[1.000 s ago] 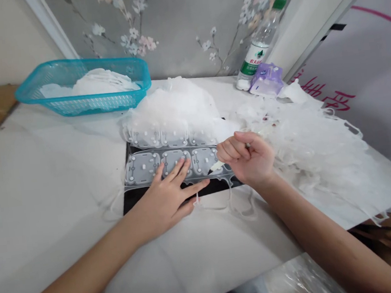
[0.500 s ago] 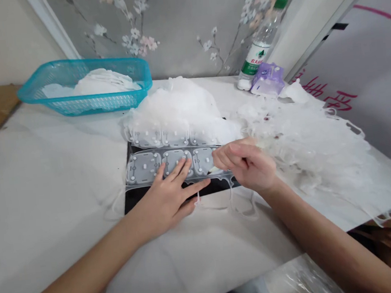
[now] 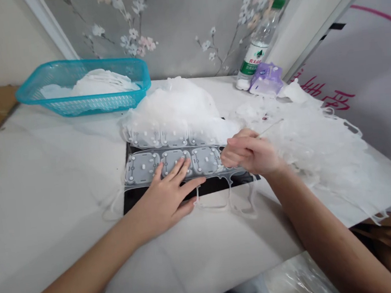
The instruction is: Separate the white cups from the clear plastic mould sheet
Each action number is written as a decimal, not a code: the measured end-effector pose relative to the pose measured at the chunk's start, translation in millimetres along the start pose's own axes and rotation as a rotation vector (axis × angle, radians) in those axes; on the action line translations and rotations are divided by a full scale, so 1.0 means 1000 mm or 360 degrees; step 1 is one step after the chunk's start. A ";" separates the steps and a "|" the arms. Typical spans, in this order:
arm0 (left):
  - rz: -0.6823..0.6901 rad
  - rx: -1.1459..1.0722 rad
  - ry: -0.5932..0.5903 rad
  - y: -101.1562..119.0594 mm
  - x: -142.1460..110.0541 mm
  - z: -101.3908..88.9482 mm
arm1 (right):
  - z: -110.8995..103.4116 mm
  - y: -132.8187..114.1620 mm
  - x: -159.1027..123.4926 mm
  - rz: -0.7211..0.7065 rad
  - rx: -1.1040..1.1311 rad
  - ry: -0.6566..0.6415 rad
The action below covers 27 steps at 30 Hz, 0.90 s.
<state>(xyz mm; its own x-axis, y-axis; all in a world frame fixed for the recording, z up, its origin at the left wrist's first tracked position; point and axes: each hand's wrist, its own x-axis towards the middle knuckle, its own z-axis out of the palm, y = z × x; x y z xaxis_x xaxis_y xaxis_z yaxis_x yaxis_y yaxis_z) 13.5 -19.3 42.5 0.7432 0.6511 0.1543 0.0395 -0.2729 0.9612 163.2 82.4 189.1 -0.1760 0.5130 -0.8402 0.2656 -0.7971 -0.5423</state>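
A translucent silicone sheet of moulded pads lies on a black mat in the middle of the white table. My left hand lies flat on the sheet with its fingers spread, pressing it down. My right hand is closed at the sheet's right end, pinching a thin stick-like tool that points up and to the right. Loose trimmed frame strips hang over the mat's near edge.
A heap of the same white sheets lies behind the mat, and a pile of trimmed scrap covers the right side. A teal basket with white pieces stands at the back left. A water bottle and a purple pack stand at the back.
My right hand has shifted slightly up and right along the sheet's right end, and the thin tool now sticks out above it. The left hand has stayed flat on the sheet.
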 end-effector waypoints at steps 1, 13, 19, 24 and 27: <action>-0.0001 -0.0003 0.0003 0.000 0.000 0.000 | -0.001 -0.001 -0.001 0.0028 -0.0003 0.0027; 0.0007 0.0018 -0.0028 0.001 0.000 -0.002 | 0.001 0.002 0.004 -0.0052 -0.0031 0.0353; 0.0001 -0.0027 -0.0015 -0.001 0.001 -0.002 | 0.008 0.013 0.005 -0.0208 0.0114 0.0401; -0.0025 -0.0036 -0.0025 0.000 0.002 -0.001 | 0.011 0.011 0.006 -0.0163 0.0002 0.0422; -0.0039 -0.0050 -0.0028 0.002 0.002 -0.002 | 0.009 0.005 0.005 -0.0059 -0.0106 0.0345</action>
<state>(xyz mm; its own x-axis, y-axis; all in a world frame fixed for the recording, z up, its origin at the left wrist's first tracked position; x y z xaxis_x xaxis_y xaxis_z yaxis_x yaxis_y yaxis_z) 14.0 -17.1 44.8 0.7537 0.6448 0.1270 0.0368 -0.2343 0.9715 154.6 78.1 182.3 0.0193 0.6037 -0.7970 0.3259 -0.7574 -0.5658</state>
